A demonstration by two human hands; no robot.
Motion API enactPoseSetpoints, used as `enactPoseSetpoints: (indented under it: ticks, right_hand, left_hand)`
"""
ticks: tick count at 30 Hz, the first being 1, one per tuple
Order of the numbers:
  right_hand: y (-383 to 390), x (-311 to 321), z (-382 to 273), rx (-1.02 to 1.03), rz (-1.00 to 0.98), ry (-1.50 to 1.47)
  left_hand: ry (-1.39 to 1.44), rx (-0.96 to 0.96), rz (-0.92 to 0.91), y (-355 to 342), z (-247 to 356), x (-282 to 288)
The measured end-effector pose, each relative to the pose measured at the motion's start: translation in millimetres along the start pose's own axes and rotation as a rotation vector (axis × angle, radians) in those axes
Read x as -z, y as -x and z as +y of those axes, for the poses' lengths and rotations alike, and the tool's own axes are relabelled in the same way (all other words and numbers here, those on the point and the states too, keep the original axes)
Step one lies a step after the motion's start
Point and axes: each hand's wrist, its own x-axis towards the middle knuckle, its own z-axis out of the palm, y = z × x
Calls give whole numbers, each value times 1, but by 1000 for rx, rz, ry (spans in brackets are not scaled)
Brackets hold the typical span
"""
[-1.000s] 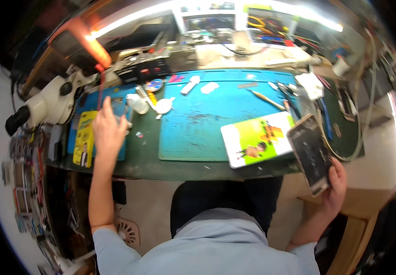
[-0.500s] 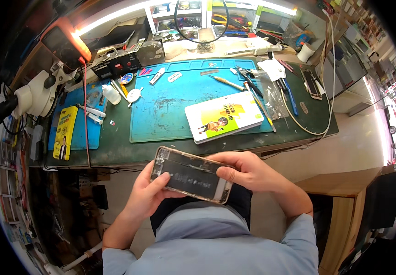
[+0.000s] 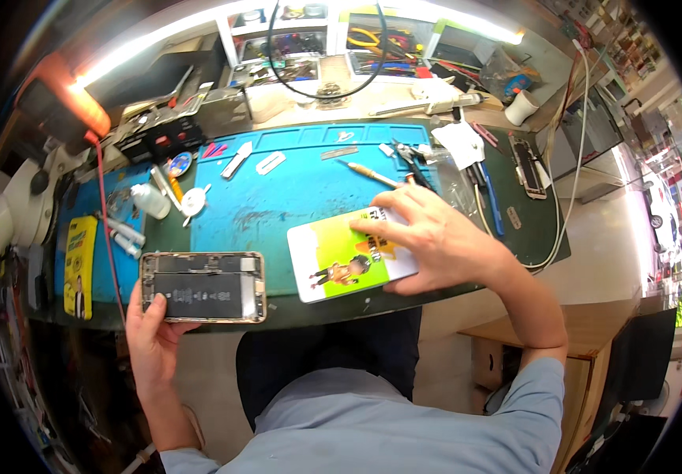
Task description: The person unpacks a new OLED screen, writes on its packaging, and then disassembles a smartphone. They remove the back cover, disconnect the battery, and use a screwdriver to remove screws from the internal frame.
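My left hand (image 3: 153,340) holds an opened phone (image 3: 213,294) level near the bench's front edge, thumb over its left end and fingers underneath. The back cover is off, so the long black battery and the inner parts show in a gold-coloured frame. To the right, my right hand (image 3: 447,241) grasps the right end of a flat white and green box (image 3: 329,249) with a cartoon figure on its lid. Its fingers lie across the lid and the thumb is at the near edge. The box is at the front of the blue work mat (image 3: 238,189).
Behind the right hand lie a brown-handled tool (image 3: 372,174), pliers and a blue tool (image 3: 493,201). Another opened phone (image 3: 529,168) rests at the right, inside a white cable loop (image 3: 566,217). On the left are a white bottle (image 3: 150,201), a yellow packet (image 3: 80,265) and a microscope (image 3: 25,193).
My right hand has let go of the phone and moved up and right onto the box. My left hand has carried the phone leftward and turned it straighter. The view has shifted.
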Motion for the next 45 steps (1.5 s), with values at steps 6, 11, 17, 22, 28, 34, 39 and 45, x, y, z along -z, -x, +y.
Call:
enactPoseSetpoints:
  ticks: [6,11,17,22,28,34,39,45]
  right_hand:
    - [49,42,12,-325,233,10]
    - [119,33,55,-992,481,116]
    - [133,-2,87,-1125,432,311]
    - [52,2,33,-524,522,83]
    - [-46,-48,8,-202,464,103]
    - [-58,-62,14,-173,473,297]
    - [-73,-54,14,-148,512,260]
    - [-134,-41,82,-362,729,271]
  left_hand:
    - [-58,30,-107,-24,-5,-25]
    - [-32,111,-264,-33,-16,-67]
    - [-129,103,-357,-31,-21,-65]
    - [-433,122,-420,-31,-5,-49]
    - [-813,51,-444,-37,7,-42]
    - [-1044,-60,-505,-46,9,-44]
    - [-1252,-119,-578,-62,7,-49]
    - [-1400,-171,-627,-78,8,-61]
